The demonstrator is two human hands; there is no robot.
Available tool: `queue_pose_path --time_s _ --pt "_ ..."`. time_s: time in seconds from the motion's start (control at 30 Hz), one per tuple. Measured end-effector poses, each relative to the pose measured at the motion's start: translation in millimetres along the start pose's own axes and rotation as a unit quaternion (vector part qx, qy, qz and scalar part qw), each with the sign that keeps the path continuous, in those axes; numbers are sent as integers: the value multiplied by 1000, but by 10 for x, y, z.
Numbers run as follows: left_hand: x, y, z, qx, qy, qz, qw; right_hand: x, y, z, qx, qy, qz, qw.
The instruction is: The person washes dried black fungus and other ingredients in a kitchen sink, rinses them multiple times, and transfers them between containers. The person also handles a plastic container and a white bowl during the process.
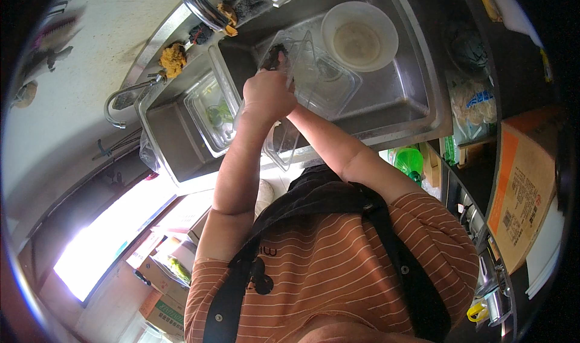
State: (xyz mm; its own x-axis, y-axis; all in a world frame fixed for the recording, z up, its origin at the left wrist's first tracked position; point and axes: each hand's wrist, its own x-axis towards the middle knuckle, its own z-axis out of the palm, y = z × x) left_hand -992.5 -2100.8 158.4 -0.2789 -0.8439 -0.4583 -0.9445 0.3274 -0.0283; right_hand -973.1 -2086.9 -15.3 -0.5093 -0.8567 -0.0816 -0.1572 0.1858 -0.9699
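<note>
Over the divider of a steel double sink (403,89), my left hand (269,94) is closed on a clear plastic container (299,55) that is tipped on its side. My right hand (282,61) reaches in behind the left and is mostly hidden by it. Its fingers show through the clear wall, pressed on a dark scrubbing pad (273,57). Under the held container, another clear container (337,87) lies in the right basin. Beside that stands a translucent round bowl (362,37) with cloudy liquid in it.
In the left basin a clear tub (210,112) holds water and green leaves. A chrome faucet (199,3) arches over the rear rim; a thinner spout (111,105) is at the left. A yellow scrubber (173,60) sits on the ledge. At the right stands a cardboard box (521,198).
</note>
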Motion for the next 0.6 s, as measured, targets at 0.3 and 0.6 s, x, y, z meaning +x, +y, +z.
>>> queue_pose_path --time_s 0.3,0.6 --pt "10 62 32 25 -10 2 1000 110 -1354 -547 -110 119 136 977" --pt "2 78 69 36 -13 10 999 117 -1566 -616 -78 107 212 968"
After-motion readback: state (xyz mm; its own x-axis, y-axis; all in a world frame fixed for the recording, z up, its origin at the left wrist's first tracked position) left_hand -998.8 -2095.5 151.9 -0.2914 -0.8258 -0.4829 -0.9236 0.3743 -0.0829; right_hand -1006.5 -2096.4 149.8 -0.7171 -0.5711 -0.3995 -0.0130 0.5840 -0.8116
